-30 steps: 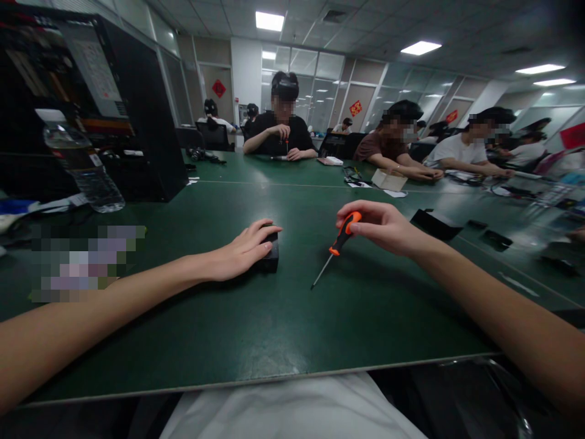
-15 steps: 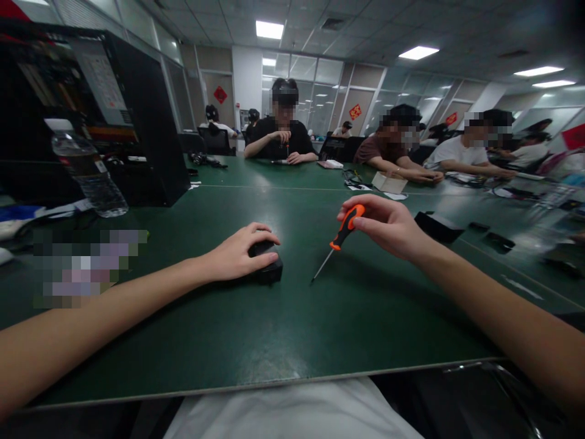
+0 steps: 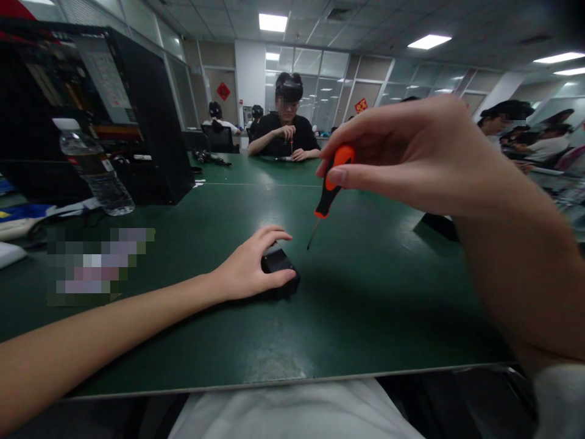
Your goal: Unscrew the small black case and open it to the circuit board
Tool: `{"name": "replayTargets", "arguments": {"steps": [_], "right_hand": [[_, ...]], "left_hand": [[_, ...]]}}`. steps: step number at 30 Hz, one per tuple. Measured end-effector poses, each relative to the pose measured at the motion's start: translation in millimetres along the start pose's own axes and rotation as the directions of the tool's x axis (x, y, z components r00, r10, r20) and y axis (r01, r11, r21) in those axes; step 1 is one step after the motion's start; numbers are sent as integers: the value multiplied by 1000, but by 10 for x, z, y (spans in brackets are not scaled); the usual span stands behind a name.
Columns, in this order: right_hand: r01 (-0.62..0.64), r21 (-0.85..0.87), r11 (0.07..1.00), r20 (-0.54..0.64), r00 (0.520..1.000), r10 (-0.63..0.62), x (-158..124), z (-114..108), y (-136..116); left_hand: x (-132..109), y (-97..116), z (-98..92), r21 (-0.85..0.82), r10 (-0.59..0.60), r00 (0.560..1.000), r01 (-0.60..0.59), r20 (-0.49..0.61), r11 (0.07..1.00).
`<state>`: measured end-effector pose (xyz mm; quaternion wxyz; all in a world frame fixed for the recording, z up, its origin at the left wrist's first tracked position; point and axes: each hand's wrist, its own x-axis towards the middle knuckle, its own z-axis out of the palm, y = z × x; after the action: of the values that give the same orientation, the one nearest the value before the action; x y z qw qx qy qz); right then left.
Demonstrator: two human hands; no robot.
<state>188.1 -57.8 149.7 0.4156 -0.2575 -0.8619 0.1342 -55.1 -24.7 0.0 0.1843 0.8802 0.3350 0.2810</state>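
My right hand [image 3: 402,158] is raised above the green table [image 3: 365,323], its thumb and fingers closed round an orange and black screwdriver [image 3: 329,192]. The thin shaft slants down to the left, its tip in the air near a small black box-shaped object [image 3: 280,261]. Around that object my left hand [image 3: 253,265] is wrapped on the table, thumb on the near side and fingers on the far side. Part of its top shows between them; the rest lies under my palm. Its exact kind I cannot tell.
At left stands an open black computer case [image 3: 146,122] with a water bottle [image 3: 98,171] before it. A blurred-out flat item [image 3: 98,265] lies nearer. A black piece [image 3: 436,225] sits beyond my right wrist. Across the table a person [image 3: 287,131] works with a screwdriver.
My right hand has risen and come closer to the camera, carrying the screwdriver, whose tip is now nearer the black object. My left hand and the object appear slightly further right.
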Motion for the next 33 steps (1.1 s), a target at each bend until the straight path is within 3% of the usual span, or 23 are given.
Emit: {"name": "replayTargets", "arguments": {"steps": [5,10,15,27,33], "right_hand": [[-4,-54,999,10,1000,5,50,43,-146],[53,-47,998,84,995,-49,20,114,-52],[-36,85,996,78,997,29,47,167,47],[-118,157,981,116,988,101,74,217,131],[-66,112,992,109,993,54,64,207,110]], "left_hand": [[-69,70,60,-114,-180,984,177,-17,978],[-123,117,85,-162,-316,949,313,9,936],[-97,129,47,-140,-307,951,309,35,941],[-76,163,7,-139,-265,964,267,39,953],[-82,124,22,-110,-200,980,200,16,974]]}}
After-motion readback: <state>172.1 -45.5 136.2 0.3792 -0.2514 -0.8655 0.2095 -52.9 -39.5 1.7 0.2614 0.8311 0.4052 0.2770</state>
